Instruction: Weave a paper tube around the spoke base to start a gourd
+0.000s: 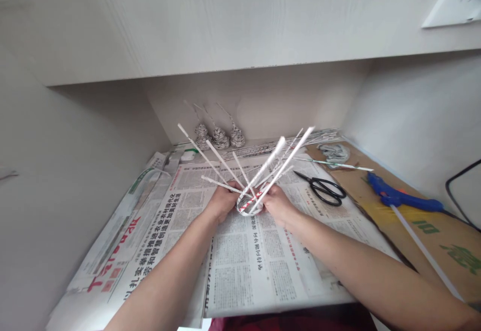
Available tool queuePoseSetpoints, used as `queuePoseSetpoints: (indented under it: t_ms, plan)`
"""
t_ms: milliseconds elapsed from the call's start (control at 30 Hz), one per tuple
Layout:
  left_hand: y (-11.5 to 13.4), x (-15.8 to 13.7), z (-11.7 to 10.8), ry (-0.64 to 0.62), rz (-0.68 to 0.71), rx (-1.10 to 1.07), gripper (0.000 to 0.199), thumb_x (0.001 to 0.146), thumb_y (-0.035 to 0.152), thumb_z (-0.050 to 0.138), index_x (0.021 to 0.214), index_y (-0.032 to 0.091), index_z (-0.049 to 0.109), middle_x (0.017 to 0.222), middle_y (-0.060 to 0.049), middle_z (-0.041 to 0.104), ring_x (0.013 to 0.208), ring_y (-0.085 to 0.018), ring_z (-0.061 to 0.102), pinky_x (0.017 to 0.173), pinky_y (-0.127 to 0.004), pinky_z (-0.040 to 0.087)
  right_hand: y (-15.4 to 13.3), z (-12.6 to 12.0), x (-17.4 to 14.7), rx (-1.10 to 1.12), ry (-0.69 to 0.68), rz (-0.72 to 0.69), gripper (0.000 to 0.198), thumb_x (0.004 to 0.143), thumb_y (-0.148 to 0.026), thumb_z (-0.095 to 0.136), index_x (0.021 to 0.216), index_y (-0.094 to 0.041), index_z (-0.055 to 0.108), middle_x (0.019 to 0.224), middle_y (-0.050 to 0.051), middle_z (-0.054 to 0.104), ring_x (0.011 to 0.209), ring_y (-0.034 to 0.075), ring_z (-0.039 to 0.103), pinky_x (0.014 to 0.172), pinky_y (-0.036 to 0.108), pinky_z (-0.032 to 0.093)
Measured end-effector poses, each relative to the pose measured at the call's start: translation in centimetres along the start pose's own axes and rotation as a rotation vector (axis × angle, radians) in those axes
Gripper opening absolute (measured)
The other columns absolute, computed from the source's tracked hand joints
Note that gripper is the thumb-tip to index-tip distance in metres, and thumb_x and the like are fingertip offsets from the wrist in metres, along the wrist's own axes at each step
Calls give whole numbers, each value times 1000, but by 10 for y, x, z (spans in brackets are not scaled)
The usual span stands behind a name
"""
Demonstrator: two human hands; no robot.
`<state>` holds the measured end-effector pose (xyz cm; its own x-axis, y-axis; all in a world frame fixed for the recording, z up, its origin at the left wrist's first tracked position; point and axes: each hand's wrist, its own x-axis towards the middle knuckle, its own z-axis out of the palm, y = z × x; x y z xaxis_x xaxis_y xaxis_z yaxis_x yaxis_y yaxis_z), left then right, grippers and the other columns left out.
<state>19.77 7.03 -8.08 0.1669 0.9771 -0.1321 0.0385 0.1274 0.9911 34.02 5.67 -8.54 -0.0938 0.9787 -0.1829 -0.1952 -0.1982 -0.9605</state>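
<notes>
Between my two hands, a small basket woven from rolled newspaper (249,210) is held just over the newspaper-covered table. Several white paper rods fan up and outward from its rim. My left hand (226,202) grips the left side, its fingers curled behind and partly hidden. On the opposite side my right hand (275,202) is closed around the basket wall near a red-marked strip. Black-handled scissors (326,191) lie on the newspaper (259,266) to the right of my right hand, apart from it.
Three small woven paper gourds (220,138) stand along the back wall. Beside them lies a bundle of paper rods (259,148). At right, a blue glue gun (404,198) with a white glue stick rests on cardboard (376,206), near a crumpled cloth (333,153). A cabinet overhangs the table (240,25).
</notes>
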Motion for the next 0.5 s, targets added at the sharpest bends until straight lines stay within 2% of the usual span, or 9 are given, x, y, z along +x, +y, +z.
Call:
queuePoseSetpoints:
  t_ms: [133,233,333,500]
  plan:
    - [-2,1,-2,-10,56,61,16,57,23,68,68,13,62,59,-2,63,53,-13,55,52,-25,43,-2,-13,12,86,91,-41,18,63,-31,68,73,-19,60,60,-1,63,48,13,57,40,23,45]
    - [-4,3,-6,14,54,151,13,58,23,67,64,14,59,55,0,60,49,-13,52,48,-23,39,-13,-31,26,172,180,-73,20,61,-28,72,73,-17,61,62,-1,61,50,11,55,38,19,42]
    - [-4,5,-9,-16,70,193,13,59,23,66,63,14,57,55,0,59,49,-12,52,47,-23,38,-32,-48,36,277,273,-129,18,60,-23,72,70,-16,59,57,-3,57,46,9,50,33,17,36]
    - [-2,4,-8,-28,71,163,16,59,24,67,68,14,59,58,0,60,51,-12,51,48,-21,38,-51,-67,43,388,335,-234,13,67,-20,69,71,-19,56,55,-4,55,49,10,54,38,18,42]
